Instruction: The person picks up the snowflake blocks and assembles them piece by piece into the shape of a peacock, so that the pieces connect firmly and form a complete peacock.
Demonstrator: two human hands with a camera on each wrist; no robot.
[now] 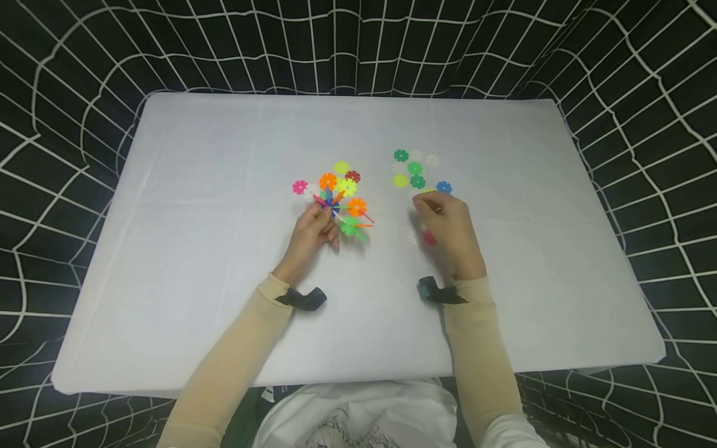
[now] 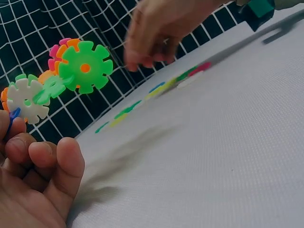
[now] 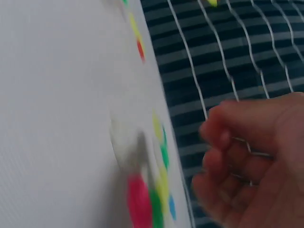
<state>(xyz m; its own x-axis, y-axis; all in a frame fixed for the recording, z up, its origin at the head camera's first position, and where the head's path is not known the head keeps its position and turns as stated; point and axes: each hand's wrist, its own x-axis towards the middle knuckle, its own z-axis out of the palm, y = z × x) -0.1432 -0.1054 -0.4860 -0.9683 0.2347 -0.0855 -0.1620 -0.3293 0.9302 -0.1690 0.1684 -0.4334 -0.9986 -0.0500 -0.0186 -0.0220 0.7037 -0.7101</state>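
My left hand (image 1: 310, 233) pinches a cluster of joined plastic snowflake discs (image 1: 356, 208) between thumb and fingers, above the table left of centre. In the left wrist view the cluster shows a green disc (image 2: 97, 69), a white disc (image 2: 23, 99) and orange and pink ones. A dark blue disc (image 2: 14, 115) lies at the fingertips. My right hand (image 1: 450, 225) hovers over loose discs on the right, its fingers loosely bent. No disc shows between those fingers in the right wrist view, where the hand (image 3: 251, 156) is somewhat blurred.
Loose green (image 1: 414, 168), white, yellow and blue (image 1: 444, 187) discs lie beyond my right hand; a pink disc (image 1: 429, 237) is beside it. More discs, including a dark red one (image 1: 353, 177), lie behind the cluster. White netting (image 1: 347, 56) over dark cloth surrounds the white table (image 1: 196, 280).
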